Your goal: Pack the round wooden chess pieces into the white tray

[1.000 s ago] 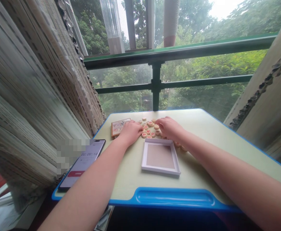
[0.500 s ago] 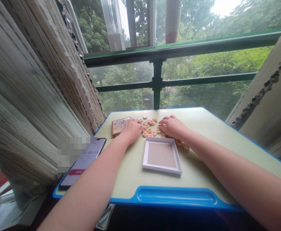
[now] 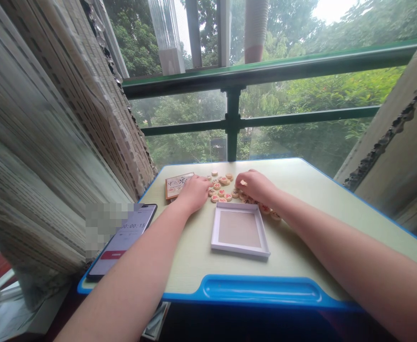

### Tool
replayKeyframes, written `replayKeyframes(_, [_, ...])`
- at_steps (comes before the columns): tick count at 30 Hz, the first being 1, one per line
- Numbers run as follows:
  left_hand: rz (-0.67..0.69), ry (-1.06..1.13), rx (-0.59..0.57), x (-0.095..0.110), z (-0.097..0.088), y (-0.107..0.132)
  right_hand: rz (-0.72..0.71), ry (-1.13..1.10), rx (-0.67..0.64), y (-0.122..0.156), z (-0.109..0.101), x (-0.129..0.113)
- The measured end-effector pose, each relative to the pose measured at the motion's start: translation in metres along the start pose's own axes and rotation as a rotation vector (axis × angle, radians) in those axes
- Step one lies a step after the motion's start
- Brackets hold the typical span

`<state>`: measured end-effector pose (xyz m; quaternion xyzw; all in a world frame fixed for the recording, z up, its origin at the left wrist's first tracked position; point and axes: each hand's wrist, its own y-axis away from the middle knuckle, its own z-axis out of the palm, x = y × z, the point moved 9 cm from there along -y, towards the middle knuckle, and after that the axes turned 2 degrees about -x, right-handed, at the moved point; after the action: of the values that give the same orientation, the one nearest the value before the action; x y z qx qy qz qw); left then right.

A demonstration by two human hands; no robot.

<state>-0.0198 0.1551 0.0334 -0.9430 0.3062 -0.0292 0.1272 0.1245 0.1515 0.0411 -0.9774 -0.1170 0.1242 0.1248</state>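
Round wooden Chinese chess pieces [image 3: 221, 193] with red and dark characters lie loosely clustered in the middle of the table. My right hand [image 3: 260, 184] is closed in a pinch on one Chinese chess piece [image 3: 244, 183], just above the right side of the cluster. At the cluster's left edge, my left hand [image 3: 196, 194] rests palm down with its fingers stretched toward the pieces; its fingertips touch or nearly touch some of them. A shallow white box tray [image 3: 216, 228] with a bare beige bottom sits in front of the pieces.
A printed box lid [image 3: 174, 186] lies partly behind my left hand. A phone [image 3: 130, 237] showing a timer rests at the table's left edge. The pale table [image 3: 322, 213] has a blue rim and a front groove [image 3: 261, 289]. Curtains and a railed window surround it.
My right hand has lifted slightly and its fingers have closed on a piece that now shows between them. My left hand stays almost in place.
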Motion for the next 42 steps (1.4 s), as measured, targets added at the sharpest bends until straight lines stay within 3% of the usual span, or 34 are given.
replayKeyframes(6, [-0.006,0.028,-0.004,0.0,0.0,0.001,-0.23,0.021,-0.023,0.002,0.002,-0.022])
replayKeyframes(13, [-0.004,0.02,-0.012,0.001,-0.001,0.001,-0.012,-0.064,-0.08,0.002,0.001,-0.011])
replayKeyframes(19, [-0.011,0.02,-0.018,0.004,-0.002,0.002,0.076,0.005,0.03,0.0,-0.012,0.009])
replayKeyframes(27, [0.042,0.172,-0.043,0.021,-0.006,0.002,0.057,0.095,-0.04,0.001,0.0,0.011])
replayKeyframes(32, [0.142,0.202,-0.193,0.043,0.008,0.002,0.049,0.097,-0.024,-0.002,0.001,0.011])
replayKeyframes(42, [0.106,0.21,-0.18,0.041,0.012,0.003,0.145,0.067,-0.033,-0.001,0.001,0.014])
